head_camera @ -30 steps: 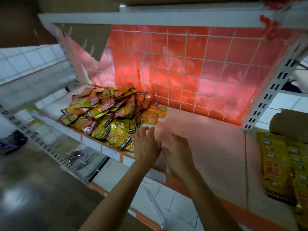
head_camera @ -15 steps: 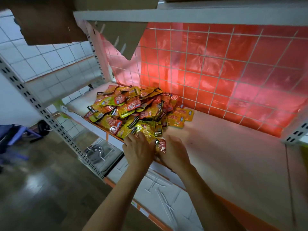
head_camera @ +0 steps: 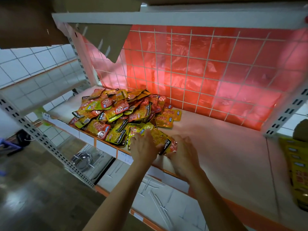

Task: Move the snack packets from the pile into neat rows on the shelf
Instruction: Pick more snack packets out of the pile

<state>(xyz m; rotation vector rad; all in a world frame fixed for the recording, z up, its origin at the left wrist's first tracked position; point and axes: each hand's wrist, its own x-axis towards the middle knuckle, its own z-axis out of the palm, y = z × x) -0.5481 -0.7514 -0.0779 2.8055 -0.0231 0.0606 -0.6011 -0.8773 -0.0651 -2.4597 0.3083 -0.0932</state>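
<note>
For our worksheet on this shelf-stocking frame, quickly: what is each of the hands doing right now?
Left hand: holding snack packets.
Right hand: touching the same packets; blurred, grip cannot be told.

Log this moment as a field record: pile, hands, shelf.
pile: snack packets heaped at left, near the wire grid
left hand: grips held packets at the pile's near edge
right hand: at the held packets' right edge; blurred, grip unclear
shelf: bare right of the pile
far right: yellow packets in the next bay
</note>
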